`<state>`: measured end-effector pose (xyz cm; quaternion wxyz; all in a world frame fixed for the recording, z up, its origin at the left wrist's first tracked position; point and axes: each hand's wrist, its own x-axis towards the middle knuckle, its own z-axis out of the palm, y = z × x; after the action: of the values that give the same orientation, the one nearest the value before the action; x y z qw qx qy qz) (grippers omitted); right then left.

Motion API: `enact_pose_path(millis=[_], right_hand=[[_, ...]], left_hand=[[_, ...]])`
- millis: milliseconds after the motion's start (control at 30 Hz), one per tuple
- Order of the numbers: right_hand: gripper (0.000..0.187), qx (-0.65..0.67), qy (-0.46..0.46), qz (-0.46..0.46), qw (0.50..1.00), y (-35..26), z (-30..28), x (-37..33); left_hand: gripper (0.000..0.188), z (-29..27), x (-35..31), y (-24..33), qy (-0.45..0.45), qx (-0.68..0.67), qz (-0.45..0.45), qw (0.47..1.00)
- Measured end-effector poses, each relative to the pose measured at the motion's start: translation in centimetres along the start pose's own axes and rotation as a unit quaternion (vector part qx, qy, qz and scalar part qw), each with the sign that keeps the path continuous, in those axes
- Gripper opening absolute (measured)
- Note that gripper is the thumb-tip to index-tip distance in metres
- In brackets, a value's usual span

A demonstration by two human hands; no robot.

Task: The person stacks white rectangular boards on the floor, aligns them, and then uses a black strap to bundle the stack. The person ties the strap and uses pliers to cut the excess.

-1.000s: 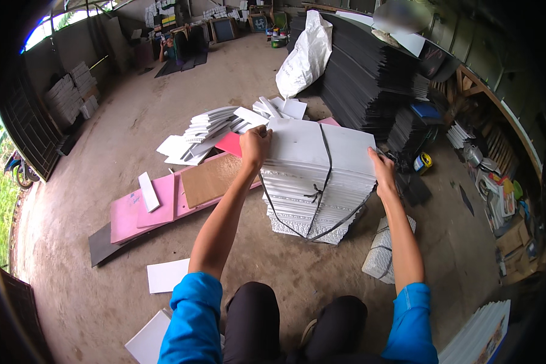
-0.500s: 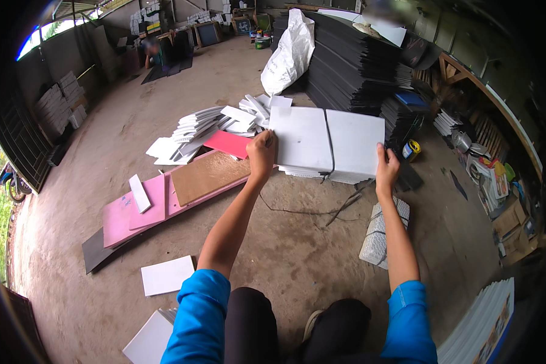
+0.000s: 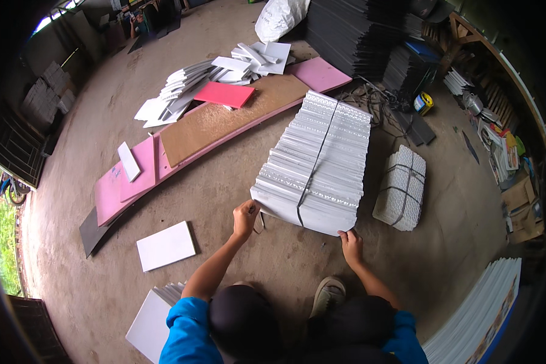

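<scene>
A thick bundle of white corrugated plastic sheets (image 3: 330, 164) lies on the concrete floor in front of me, its ridged sheet edges facing up. One dark strap (image 3: 317, 162) runs lengthwise around it. My left hand (image 3: 245, 219) is closed at the bundle's near left corner, with a thin strip hanging beside it. My right hand (image 3: 351, 244) grips the near right corner, thumb on top and the other fingers partly hidden. To the right of the bundle sits a smaller tied white bundle (image 3: 400, 188) with crossed dark straps.
Pink boards (image 3: 112, 194) under a brown board (image 3: 224, 124) stretch diagonally across the floor, a red sheet (image 3: 224, 94) on top. Loose white pieces (image 3: 185, 85) are heaped behind. Tall black sheet stacks (image 3: 346, 45) stand at the back. More white sheets (image 3: 479, 312) stand at right.
The bundle has come down toward me and tilted, so its sheet edges now face up instead of its flat side. Both hands have moved lower and nearer, still at its corners.
</scene>
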<state>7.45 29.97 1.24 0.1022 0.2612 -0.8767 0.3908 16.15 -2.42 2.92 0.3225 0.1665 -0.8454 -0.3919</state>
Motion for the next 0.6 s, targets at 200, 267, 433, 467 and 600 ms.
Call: enact_pose_path(millis=[200, 267, 433, 467, 600], right_hand=[[0.042, -0.169, -0.162, 0.108, 0.966, 2.5, 4.2, -4.9], [0.042, -0.104, -0.155, 0.127, 0.974, 0.9, 4.6, -4.7], [0.041, -0.06, -0.164, 0.252, 0.952, 1.5, 5.2, -5.2], [0.041, -0.029, -0.149, 0.263, 0.953, 0.4, 6.0, -4.5], [0.031, 0.016, -0.217, 0.403, 0.889, -1.5, 7.5, -2.4]], left_hand=[[0.008, -0.3, -3.4, -3.3, -0.129, 0.148, -0.086, 0.977], [0.015, -0.3, -4.2, -3.6, -0.13, 0.144, -0.105, 0.975], [0.041, 2.0, -4.6, -0.6, -0.226, 0.141, -0.186, 0.946], [0.044, 1.6, -4.6, -1.1, -0.222, 0.145, -0.182, 0.947], [0.046, 1.2, -2.8, -4.0, -0.17, 0.157, -0.128, 0.964]])
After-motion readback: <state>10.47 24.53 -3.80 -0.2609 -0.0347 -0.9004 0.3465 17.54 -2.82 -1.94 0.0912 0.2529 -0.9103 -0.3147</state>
